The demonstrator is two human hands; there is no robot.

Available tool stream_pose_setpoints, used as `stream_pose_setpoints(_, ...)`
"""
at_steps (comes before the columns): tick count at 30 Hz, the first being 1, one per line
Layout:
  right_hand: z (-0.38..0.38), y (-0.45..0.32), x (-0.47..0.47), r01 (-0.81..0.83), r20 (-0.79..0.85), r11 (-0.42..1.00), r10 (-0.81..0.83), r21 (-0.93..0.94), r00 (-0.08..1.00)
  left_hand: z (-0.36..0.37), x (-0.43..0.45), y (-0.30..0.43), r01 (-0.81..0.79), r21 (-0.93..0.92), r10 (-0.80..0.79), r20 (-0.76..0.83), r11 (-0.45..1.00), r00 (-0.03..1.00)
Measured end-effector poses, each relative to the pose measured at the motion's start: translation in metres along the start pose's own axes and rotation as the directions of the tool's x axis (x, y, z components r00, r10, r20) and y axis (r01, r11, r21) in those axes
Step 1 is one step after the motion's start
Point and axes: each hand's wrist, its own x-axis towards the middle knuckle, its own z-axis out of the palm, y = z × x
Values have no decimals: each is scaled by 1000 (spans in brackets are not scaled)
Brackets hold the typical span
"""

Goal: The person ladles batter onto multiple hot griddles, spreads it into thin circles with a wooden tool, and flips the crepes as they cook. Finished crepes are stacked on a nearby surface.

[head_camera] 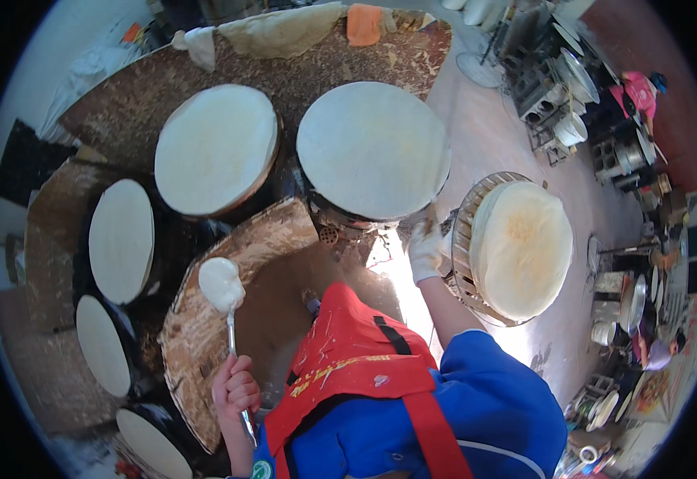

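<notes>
My left hand (238,386) grips the metal handle of a ladle (221,284), its bowl coated with thick white batter and hanging above the curved worn board. My right hand (426,254), in a whitish glove, is at the near right edge of a round griddle covered by a pale flatbread sheet (373,149). A small brownish thing shows by its fingers; whether the hand holds it I cannot tell. Just right of this hand, a stack of round flatbreads (522,251), browned on top, lies on a slatted round rack (474,206).
More pale sheets cover griddles curving leftward, including a large one (216,149) and a narrower-looking one (122,241). A worn curved board (204,335) lies between me and them. Cloths, including an orange one (364,25), hang on the back board. Two people work far right.
</notes>
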Motion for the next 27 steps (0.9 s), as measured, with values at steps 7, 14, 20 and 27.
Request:
stream_pose_setpoints(7,-5,19,152,-32,-200,998,21,-54,979,38,21,45,-17,184,55,-205,983,977)
stream_pose_setpoints(14,27,36,234,-157,-43,984,154,-88,987,49,44,33,-6,131,23,-124,991,992)
stream_pose_setpoints(20,11,12,137,-36,-53,999,35,-22,998,41,57,11,-46,80,54,-99,996,994)
stream_pose_setpoints(27,45,-60,-60,-102,631,962,-85,254,771,29,78,0,-1,55,4,-69,998,998)
